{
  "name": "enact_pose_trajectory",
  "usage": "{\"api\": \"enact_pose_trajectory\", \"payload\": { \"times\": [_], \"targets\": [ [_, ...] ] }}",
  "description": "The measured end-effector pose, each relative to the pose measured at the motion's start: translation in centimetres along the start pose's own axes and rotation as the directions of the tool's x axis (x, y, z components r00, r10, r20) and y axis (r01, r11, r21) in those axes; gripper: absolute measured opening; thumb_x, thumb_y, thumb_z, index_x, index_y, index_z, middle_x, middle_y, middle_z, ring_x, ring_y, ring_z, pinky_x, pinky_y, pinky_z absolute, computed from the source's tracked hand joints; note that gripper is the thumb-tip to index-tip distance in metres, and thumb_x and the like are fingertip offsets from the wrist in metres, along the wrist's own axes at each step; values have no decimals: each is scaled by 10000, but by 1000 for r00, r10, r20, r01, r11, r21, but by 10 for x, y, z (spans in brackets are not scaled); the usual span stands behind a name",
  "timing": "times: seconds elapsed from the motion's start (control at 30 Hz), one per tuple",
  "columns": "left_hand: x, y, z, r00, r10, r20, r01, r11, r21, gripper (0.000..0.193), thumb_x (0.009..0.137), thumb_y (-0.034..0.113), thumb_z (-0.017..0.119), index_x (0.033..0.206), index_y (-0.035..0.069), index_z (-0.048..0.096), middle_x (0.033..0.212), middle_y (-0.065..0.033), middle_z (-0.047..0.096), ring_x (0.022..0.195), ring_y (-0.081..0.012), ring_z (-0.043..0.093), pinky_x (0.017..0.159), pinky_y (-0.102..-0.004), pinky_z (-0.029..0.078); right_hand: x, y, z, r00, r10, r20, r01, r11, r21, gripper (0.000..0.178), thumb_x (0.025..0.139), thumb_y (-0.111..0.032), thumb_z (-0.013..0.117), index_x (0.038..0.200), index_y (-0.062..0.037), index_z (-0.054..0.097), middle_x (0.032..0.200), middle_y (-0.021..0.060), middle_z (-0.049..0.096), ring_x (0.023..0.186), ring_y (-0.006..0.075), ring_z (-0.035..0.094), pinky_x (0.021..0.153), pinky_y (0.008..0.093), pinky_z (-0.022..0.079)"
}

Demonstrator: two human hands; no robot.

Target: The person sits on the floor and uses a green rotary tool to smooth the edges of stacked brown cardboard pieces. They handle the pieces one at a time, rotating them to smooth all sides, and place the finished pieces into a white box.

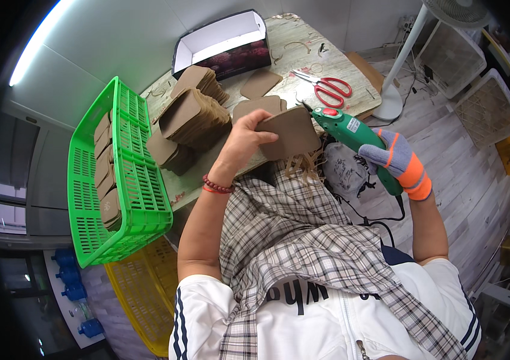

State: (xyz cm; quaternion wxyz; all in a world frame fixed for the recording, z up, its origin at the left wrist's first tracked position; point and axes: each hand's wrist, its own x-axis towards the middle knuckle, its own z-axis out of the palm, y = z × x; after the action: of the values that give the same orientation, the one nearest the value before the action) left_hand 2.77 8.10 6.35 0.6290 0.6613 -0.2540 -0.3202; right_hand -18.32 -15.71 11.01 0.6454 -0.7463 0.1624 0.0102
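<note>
my left hand [244,137] grips brown card [291,133]; gloved right hand [396,161] clasps green power tool [351,133]. some cards already in green basket [147,198], big stack [198,117] on table edge still waits.

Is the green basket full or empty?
Neither: the green basket is partly filled. A row of brown cards stands along its far side, and the rest shows only bare green mesh.

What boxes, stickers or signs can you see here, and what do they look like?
Open box: far end of the table, rectangular, white inside, dark outside with a reddish-purple picture.
Sticker: small, pale, on the green power tool held in the gloved right hand.
Printed bag: below the tool, whitish with dark drawings, crumpled.
Plain brown card in the left hand: no label seen.
</note>
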Motion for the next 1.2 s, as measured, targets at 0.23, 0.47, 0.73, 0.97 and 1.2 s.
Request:
{"api": "enact_pose_trajectory", "payload": {
  "times": [0.23,0.47,0.73,0.97,1.2],
  "targets": [
    [3,7,-12,978,135,-158,-160,973,-164,201,753,-67,678,913,25,598,872,-16,646,778,-77,594,730,-221,484,0,9,-3,998,43,43,-41,998,-41,333,811,-311,708,941,-13,633,630,-12,562,516,48,504,479,210,414],
    [7,4,-5,991,108,-82,-120,979,-167,169,764,-45,675,906,17,608,847,-14,648,770,-77,596,713,-215,486,-1,11,2,995,20,93,-17,999,-29,373,799,-326,719,991,-17,637,663,-16,576,544,42,507,489,208,416],
    [7,16,12,991,-55,122,49,998,50,191,751,-42,678,926,-4,611,841,-11,642,764,-73,594,696,-223,491,4,12,5,996,11,93,-3,996,-90,365,793,-313,719,983,-18,620,660,-19,556,548,46,489,491,211,402],
    [4,13,34,982,-61,180,61,998,7,265,768,-50,670,1014,23,605,902,-9,644,823,-90,603,774,-240,484,11,13,15,995,-61,82,68,993,-93,324,809,-299,697,945,-19,605,667,-21,547,572,41,478,503,206,393],
    [26,-1,-36,935,46,-352,-103,984,-144,250,801,-76,592,1041,-12,567,941,-74,635,845,-142,601,759,-273,502,15,31,1,999,-8,-37,8,1000,-13,294,827,-261,676,938,0,599,649,-9,546,545,48,478,495,218,400]
  ]
}}
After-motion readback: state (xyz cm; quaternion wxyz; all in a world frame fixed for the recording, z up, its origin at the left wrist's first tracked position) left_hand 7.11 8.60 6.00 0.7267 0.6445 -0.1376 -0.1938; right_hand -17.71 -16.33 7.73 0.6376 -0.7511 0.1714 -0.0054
